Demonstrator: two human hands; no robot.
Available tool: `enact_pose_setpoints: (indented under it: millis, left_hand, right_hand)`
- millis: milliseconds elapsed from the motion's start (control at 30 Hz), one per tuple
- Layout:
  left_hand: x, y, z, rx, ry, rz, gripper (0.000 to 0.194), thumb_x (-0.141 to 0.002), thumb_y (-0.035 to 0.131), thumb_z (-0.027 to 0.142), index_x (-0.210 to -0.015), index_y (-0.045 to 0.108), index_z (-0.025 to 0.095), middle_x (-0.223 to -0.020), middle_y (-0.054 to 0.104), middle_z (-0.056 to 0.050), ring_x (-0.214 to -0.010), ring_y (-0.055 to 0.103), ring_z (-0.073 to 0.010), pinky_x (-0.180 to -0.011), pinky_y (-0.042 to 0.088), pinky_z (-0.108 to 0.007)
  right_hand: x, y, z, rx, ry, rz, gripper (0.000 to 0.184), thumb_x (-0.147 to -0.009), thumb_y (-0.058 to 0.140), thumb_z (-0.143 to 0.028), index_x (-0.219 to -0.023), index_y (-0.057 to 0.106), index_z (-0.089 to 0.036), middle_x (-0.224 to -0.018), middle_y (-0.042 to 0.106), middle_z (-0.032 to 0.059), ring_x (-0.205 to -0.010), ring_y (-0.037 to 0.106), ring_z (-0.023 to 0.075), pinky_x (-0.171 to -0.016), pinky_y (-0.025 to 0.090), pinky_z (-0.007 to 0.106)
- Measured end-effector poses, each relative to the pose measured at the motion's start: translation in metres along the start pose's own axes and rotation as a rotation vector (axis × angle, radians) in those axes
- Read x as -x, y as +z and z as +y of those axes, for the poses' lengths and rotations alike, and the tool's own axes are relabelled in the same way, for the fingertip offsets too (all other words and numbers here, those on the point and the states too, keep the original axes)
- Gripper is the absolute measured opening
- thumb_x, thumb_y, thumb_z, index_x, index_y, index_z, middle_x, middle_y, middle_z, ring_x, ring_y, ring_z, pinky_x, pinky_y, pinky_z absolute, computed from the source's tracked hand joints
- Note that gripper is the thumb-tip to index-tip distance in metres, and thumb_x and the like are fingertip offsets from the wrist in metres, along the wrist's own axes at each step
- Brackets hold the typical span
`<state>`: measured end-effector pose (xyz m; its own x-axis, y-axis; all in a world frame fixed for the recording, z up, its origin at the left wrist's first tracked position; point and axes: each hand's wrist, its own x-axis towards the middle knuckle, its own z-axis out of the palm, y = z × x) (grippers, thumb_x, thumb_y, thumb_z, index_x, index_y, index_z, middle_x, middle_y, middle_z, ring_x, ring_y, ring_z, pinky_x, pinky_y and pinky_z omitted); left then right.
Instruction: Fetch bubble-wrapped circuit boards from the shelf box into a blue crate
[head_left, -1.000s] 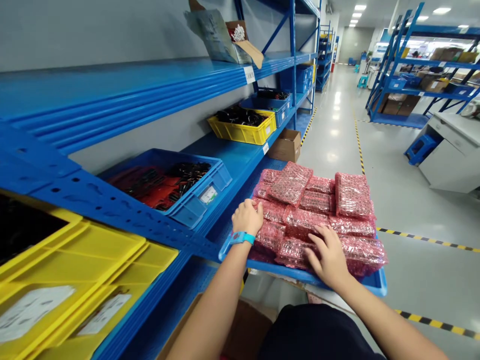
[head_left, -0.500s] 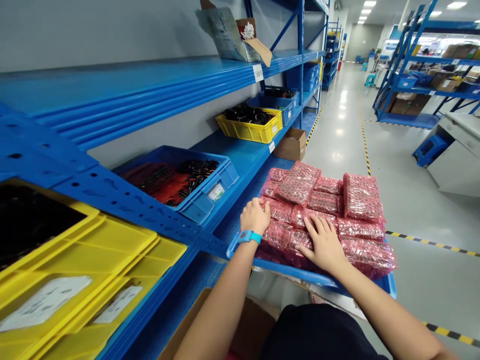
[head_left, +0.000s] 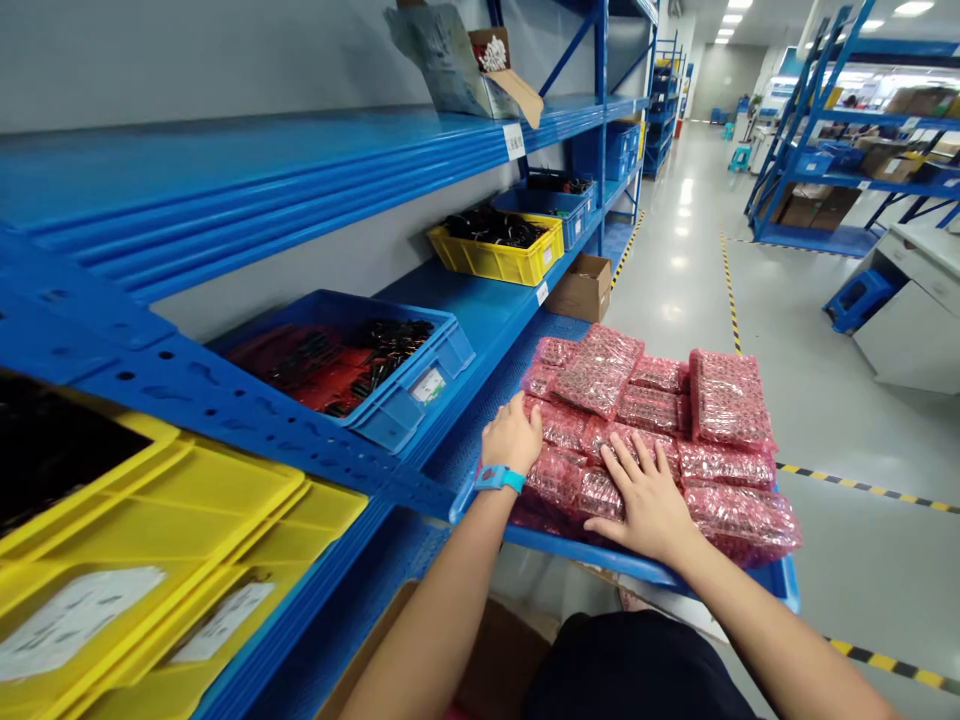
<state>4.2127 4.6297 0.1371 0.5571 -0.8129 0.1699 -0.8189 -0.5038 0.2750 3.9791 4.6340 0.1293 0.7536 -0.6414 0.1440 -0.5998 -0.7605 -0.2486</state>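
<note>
In the head view, the left hand [head_left: 512,435] and the right hand [head_left: 646,505] both lie on a heap of pink bags [head_left: 637,425], piled on a blue tray [head_left: 637,563] just beside the shelving. Neither grip is closed: each is open, palm down, with the fingers spread over the top bags and nothing pinched. A teal wristband [head_left: 501,480] circles the left wrist. The bags are crinkly, their contents too small to make out, and they lie in overlapping rows, some stacked on others, close to the tray's front rim. What carries the tray from below is hidden.

The step in hand looks like patting the heap level and steadying it. The next move, judging from this, calls for even, flat pressure, so that no bag slips over the right end of the rim.

Beyond the tray, blue shelving [head_left: 300,160] holds a blue bin [head_left: 397,420], a yellow bin [head_left: 495,265] and a cardboard box [head_left: 589,295]. Yellow bins [head_left: 187,510] fill the lower left.
</note>
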Motion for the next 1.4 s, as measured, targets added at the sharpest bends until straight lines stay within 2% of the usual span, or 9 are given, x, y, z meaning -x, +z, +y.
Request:
enact_pose_setpoints:
  millis: [433,533,733,900,1033,1167,1233,1400]
  left_hand:
    - [-0.0006,0.0030,-0.0022,0.018,0.005,-0.011,0.046,-0.092,0.035,0.035,-0.131,0.044,0.012,-0.126,0.059,-0.015,-0.114,0.057,-0.0283,-0.092,0.045,-0.040]
    - [-0.0006,0.0029,-0.0021,0.020,0.003,-0.008,0.046,-0.092,0.036,0.035,-0.131,0.044,0.012,-0.126,0.059,-0.015,-0.114,0.057,-0.0284,-0.092,0.046,-0.041]
    - [-0.0007,0.0023,-0.0011,0.027,0.001,-0.009,0.046,-0.092,0.036,0.034,-0.131,0.045,0.012,-0.125,0.060,-0.015,-0.114,0.057,-0.0293,-0.092,0.046,-0.042]
    - [-0.0008,0.0020,-0.0008,0.034,-0.004,-0.010,0.046,-0.092,0.036,0.034,-0.130,0.045,0.012,-0.124,0.060,-0.016,-0.112,0.058,-0.0310,-0.092,0.047,-0.044]
    - [-0.0016,0.0026,-0.0018,0.045,0.001,-0.005,0.046,-0.092,0.036,0.034,-0.131,0.045,0.012,-0.125,0.060,-0.015,-0.113,0.058,-0.0308,-0.093,0.047,-0.043]
    - [-0.0008,0.0032,-0.0035,0.030,0.024,-0.003,0.050,-0.092,0.035,0.036,-0.138,0.040,0.018,-0.142,0.044,-0.017,-0.120,0.053,-0.0327,-0.093,0.047,-0.046]
    - [0.0017,0.0031,-0.0041,0.008,0.040,-0.002,0.048,-0.092,0.036,0.036,-0.137,0.043,0.019,-0.148,0.034,-0.019,-0.123,0.050,-0.0340,-0.094,0.047,-0.047]
    - [0.0015,-0.0002,0.0002,-0.007,-0.004,0.009,0.045,-0.091,0.039,0.034,-0.130,0.050,0.014,-0.149,0.028,-0.025,-0.120,0.052,-0.0363,-0.098,0.043,-0.050]
  right_hand:
    - [-0.0027,-0.0003,-0.0030,0.010,0.047,-0.012,0.091,-0.075,0.054,-0.068,-0.146,0.030,-0.016,-0.153,0.027,0.0097,-0.140,0.019,0.0384,-0.113,0.014,0.062]
    - [-0.0021,0.0006,-0.0027,0.012,0.039,-0.012,0.090,-0.077,0.051,-0.069,-0.146,0.030,-0.016,-0.154,0.025,0.0092,-0.141,0.017,0.0381,-0.113,0.013,0.062]
    - [-0.0019,-0.0003,-0.0013,0.014,0.009,0.004,0.094,-0.076,0.050,-0.072,-0.148,0.024,-0.018,-0.157,0.009,0.0088,-0.143,0.006,0.0391,-0.112,0.012,0.063]
    - [-0.0030,-0.0037,-0.0011,0.005,-0.003,-0.058,0.095,-0.074,0.050,-0.074,-0.148,0.026,-0.019,-0.156,0.013,0.0061,-0.142,0.007,0.0402,-0.112,0.009,0.065]
    - [-0.0035,-0.0039,-0.0018,0.002,0.011,-0.060,0.093,-0.075,0.053,-0.070,-0.148,0.026,-0.020,-0.156,0.014,0.0048,-0.143,0.007,0.0393,-0.112,0.009,0.064]
    - [-0.0031,-0.0042,-0.0024,-0.002,0.024,-0.062,0.095,-0.074,0.055,-0.069,-0.148,0.026,-0.018,-0.156,0.015,0.0049,-0.143,0.008,0.0380,-0.113,0.009,0.063]
    - [-0.0029,-0.0045,-0.0025,-0.007,0.032,-0.061,0.097,-0.073,0.057,-0.069,-0.148,0.023,-0.017,-0.156,0.016,0.0046,-0.143,0.009,0.0372,-0.114,0.009,0.062]
    - [-0.0022,-0.0040,-0.0014,-0.022,0.027,-0.047,0.097,-0.073,0.056,-0.069,-0.148,0.023,-0.017,-0.156,0.017,0.0043,-0.142,0.011,0.0378,-0.113,0.012,0.062]
